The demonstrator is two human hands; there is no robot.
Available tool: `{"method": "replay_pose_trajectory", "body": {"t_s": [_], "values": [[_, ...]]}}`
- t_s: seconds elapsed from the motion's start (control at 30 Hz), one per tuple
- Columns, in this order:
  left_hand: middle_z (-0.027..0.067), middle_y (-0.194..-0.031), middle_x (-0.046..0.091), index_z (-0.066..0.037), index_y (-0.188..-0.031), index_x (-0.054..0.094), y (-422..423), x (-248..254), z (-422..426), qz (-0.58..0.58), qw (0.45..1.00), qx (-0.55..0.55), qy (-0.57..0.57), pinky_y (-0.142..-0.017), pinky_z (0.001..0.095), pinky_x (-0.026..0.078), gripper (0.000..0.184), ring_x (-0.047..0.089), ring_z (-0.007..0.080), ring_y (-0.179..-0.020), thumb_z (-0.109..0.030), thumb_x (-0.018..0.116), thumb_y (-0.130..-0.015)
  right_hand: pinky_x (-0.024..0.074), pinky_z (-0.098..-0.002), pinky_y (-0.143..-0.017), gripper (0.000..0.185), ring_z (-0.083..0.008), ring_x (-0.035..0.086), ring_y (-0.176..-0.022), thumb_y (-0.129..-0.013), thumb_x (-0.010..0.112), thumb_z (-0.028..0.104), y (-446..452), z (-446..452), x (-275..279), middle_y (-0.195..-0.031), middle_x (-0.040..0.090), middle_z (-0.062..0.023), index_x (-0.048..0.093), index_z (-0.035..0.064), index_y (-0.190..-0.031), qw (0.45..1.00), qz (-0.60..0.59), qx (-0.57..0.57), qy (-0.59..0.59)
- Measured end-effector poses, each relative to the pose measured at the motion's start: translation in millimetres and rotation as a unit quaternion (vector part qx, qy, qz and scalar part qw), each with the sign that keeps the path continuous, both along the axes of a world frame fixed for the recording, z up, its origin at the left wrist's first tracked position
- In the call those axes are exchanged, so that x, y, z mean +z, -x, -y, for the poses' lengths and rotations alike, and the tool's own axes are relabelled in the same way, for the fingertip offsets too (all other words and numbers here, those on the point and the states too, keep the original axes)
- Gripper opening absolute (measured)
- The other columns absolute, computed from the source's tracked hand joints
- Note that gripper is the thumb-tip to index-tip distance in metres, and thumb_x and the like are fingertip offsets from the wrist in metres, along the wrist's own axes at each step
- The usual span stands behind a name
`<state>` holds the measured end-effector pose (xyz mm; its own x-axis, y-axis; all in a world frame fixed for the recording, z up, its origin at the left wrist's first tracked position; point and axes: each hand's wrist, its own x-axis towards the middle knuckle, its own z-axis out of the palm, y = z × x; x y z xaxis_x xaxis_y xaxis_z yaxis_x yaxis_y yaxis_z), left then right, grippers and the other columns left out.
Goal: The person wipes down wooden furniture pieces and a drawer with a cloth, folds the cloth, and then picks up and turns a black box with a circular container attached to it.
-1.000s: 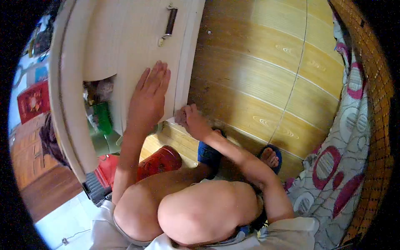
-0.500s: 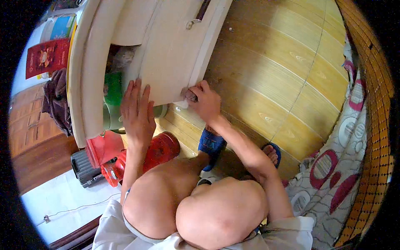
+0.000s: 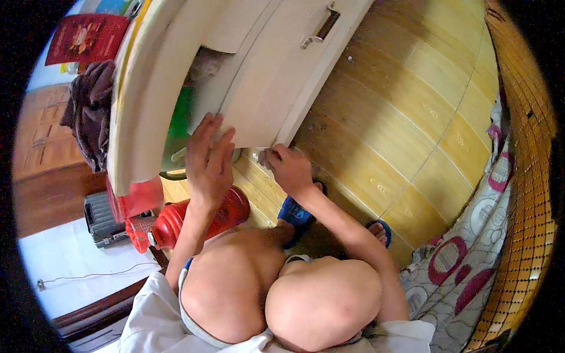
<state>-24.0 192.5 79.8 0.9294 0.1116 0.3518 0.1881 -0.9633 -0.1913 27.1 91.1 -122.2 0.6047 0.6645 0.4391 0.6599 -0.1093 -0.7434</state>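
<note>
A white cabinet with a metal-and-dark handle fills the upper middle, leaning across the view. My left hand has its fingers stretched out at the near edge of the cabinet's panel; whether they press on it I cannot tell. Beside the panel's lower corner, my right hand pinches a small grey-brown crumpled piece, whose kind is unclear. Left of my left fingers, a gap in the cabinet shows something green and a greyish, blurred thing.
A red flask-like container, a red bin and a dark grey case stand at the left. Dark cloth hangs by the cabinet top. Patterned fabric lies along the right, over yellow wood-look floor.
The view has shifted, so the cabinet sits farther right and more tilted. My right hand has moved slightly off the panel's corner with the grey-brown piece. My left hand stays by the panel's edge.
</note>
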Motion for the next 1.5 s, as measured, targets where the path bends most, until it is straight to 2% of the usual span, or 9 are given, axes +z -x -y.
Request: {"method": "replay_pose_trajectory", "body": {"t_s": [0.2,0.63,0.7,0.77,0.83,1.0,1.17,1.33,1.5], "values": [[0.0118,-0.125,0.06,-0.007,-0.108,0.067,9.7,-0.5,-2.4,0.034,0.999,-0.001,0.024,-0.096,0.0442,0.045,0.025,0.053,0.0322,-0.122,-0.003,0.064,-0.083,0.0529,-0.033,-0.066,0.05,-0.0202,0.066,-0.087,-0.078,0.057,0.01,15.6,1.4,14.4,-0.116,0.06,-0.0086,0.055,0.006,-0.128,0.985,0.106,0.068,0.117],[0.0119,-0.118,0.063,0.001,-0.113,0.065,25.8,6.9,6.7,0.1,0.991,0.044,0.078,-0.091,0.0422,0.048,0.039,0.059,0.0314,-0.105,-0.006,0.073,-0.075,0.0567,-0.0399,-0.068,0.049,-0.0263,0.069,-0.083,-0.074,0.065,0.01,-1.8,8.8,26.5,-0.126,0.059,-0.0055,0.056,0.0121,-0.122,0.953,0.161,0.11,0.232],[0.0123,-0.117,0.064,0.002,-0.112,0.066,23.9,4.4,8.1,0.117,0.989,0.029,0.088,-0.09,0.042,0.048,0.04,0.059,0.0313,-0.105,-0.005,0.074,-0.074,0.0554,-0.0439,-0.062,0.041,-0.0302,0.068,-0.076,-0.08,0.059,0.014,-23.4,30.8,22.5,-0.116,0.062,-0.0153,0.058,0.0126,-0.121,0.961,0.107,0.187,0.176],[0.0125,-0.116,0.064,0.003,-0.108,0.067,22.4,4.7,9.7,0.121,0.984,0.038,0.124,-0.088,0.0406,0.049,0.038,0.059,0.0314,-0.105,-0.004,0.075,-0.072,0.0558,-0.0409,-0.07,0.038,-0.0273,0.068,-0.082,-0.071,0.063,0.007,-51.0,52.1,62.5,-0.105,0.068,-0.005,0.065,0.0202,-0.106,0.968,-0.064,0.11,0.216],[0.0125,-0.115,0.065,0.002,-0.107,0.067,22.0,4.2,6.0,0.132,0.981,0.028,0.138,-0.088,0.0401,0.049,0.038,0.06,0.0313,-0.103,-0.004,0.076,-0.071,0.0553,-0.0385,-0.072,0.028,-0.0287,0.068,-0.085,-0.074,0.059,0.002,-74.9,70.7,81.2,-0.101,0.067,-0.0118,0.066,0.009,-0.101,0.995,-0.026,-0.012,0.094],[0.0125,-0.109,0.067,-0.001,-0.104,0.068,19.7,9.2,4.7,0.163,0.969,0.009,0.184,-0.087,0.0392,0.05,0.036,0.062,0.0308,-0.097,-0.006,0.078,-0.07,0.0535,-0.0424,-0.086,0.043,-0.0352,0.062,-0.105,-0.075,0.065,0.006,-119.1,61.3,154.1,-0.117,0.063,-0.0146,0.061,0.0068,-0.118,0.99,0.049,-0.014,-0.132],[0.0143,-0.11,0.068,-0.002,-0.103,0.067,21.1,12.2,6.4,0.167,0.949,0.021,0.268,-0.085,0.0385,0.051,0.036,0.064,0.0313,-0.091,-0.007,0.08,-0.07,0.054,-0.0348,-0.084,0.041,-0.0302,0.063,-0.106,-0.076,0.063,0.0,-112.2,29.7,189.0,-0.118,0.062,-0.0139,0.063,0.0064,-0.116,0.996,0.027,0.065,-0.049],[0.0153,-0.116,0.066,0.0,-0.108,0.066,28.1,6.7,16.1,0.161,0.91,0.064,0.377,-0.058,0.0281,0.052,0.038,0.065,0.0168,-0.062,-0.005,0.079,-0.072,0.0563,-0.0394,-0.076,0.039,-0.0316,0.063,-0.1,-0.079,0.07,0.019,-119.6,-6.9,191.1,-0.12,0.057,-0.0112,0.062,0.0095,-0.115,0.966,0.17,0.196,-0.012],[0.0175,-0.11,0.067,0.0,-0.11,0.065,22.1,13.0,27.0,0.172,0.888,0.116,0.411,-0.052,0.0294,0.05,0.038,0.064,0.0178,-0.054,-0.009,0.079,-0.075,0.0558,-0.0406,-0.071,0.042,-0.0331,0.064,-0.092,-0.076,0.073,0.029,-123.9,-13.0,193.8,-0.111,0.057,-0.0109,0.06,0.0107,-0.111,0.949,0.241,0.205,0.018]]}}
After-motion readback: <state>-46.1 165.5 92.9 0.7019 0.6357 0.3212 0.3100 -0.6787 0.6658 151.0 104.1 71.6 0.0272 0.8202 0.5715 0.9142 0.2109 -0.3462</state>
